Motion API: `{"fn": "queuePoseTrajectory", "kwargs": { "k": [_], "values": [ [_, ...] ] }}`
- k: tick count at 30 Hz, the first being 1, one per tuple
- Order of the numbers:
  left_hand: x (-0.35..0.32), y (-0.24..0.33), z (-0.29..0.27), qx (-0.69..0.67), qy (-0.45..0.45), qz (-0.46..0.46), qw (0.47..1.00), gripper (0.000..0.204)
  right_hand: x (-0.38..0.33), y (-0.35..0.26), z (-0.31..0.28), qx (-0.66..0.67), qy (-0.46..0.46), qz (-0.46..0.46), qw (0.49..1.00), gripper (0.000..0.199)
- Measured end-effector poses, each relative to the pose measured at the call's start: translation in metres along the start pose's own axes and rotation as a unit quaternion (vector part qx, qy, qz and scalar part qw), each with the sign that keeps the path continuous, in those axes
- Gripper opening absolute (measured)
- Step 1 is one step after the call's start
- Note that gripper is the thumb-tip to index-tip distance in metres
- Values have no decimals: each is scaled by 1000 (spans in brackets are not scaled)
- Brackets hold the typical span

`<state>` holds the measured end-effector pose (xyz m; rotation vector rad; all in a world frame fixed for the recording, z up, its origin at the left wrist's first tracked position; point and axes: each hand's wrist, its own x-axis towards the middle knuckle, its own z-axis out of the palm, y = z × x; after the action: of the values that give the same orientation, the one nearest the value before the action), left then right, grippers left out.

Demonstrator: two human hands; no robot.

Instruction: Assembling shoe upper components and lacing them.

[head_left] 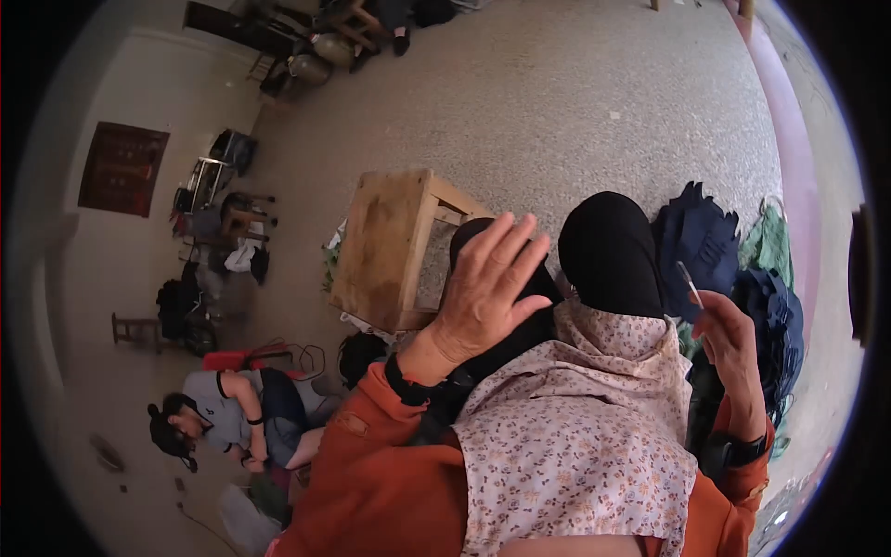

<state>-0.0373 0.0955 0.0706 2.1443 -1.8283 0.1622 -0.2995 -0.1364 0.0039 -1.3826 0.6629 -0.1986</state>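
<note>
At far left, a dark red panel [123, 169] hangs on a pale wall; lower down, another person [223, 408] in a grey shirt bends forward. Next comes a wooden stool [376, 246] on the speckled floor [575, 93]. Just right of it, the worker's left hand [484, 295] is raised, its fingers [502, 246] spread open, partly hiding the black-clad left leg [501, 356] from me. A flowered apron [566, 427] covers the lap, and the right knee [608, 246] stands between the two hands. At right, the right hand [729, 339] pinches a thin tool [689, 285] by its lower end; the slim shaft points up and left past the fingertips. I cannot tell its kind. Behind it, navy cloth [775, 325] lies heaped, with green cloth [768, 243] beside.
</note>
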Motion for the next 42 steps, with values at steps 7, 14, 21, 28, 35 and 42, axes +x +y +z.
{"fn": "queuePoseTrajectory", "kwargs": {
  "k": [7, 14, 21, 28, 35, 42],
  "values": [
    [-14, 8, -16, -8, -6, 45, 999, 59, 58, -91, 128, 52, -334, 68, 939, 32],
    [-84, -104, -26, 114, 46, -309, 943, 31, 86, -65, 92, -29, -182, -30, 982, 31],
    [-169, -228, 12, 202, 92, -385, 896, 44, 51, 107, -45, -61, 133, 154, 977, 24],
    [-152, -204, 28, 170, 35, -446, 878, 42, -1, 275, -70, -281, 193, 126, 932, 18],
    [-170, -215, 24, 99, 63, -456, 882, 46, 56, 297, -85, -161, 259, 145, 941, 35],
    [-174, -212, 11, 130, 60, -448, 883, 49, 144, 266, -132, -17, 356, 188, 915, 94]
  ]
}}
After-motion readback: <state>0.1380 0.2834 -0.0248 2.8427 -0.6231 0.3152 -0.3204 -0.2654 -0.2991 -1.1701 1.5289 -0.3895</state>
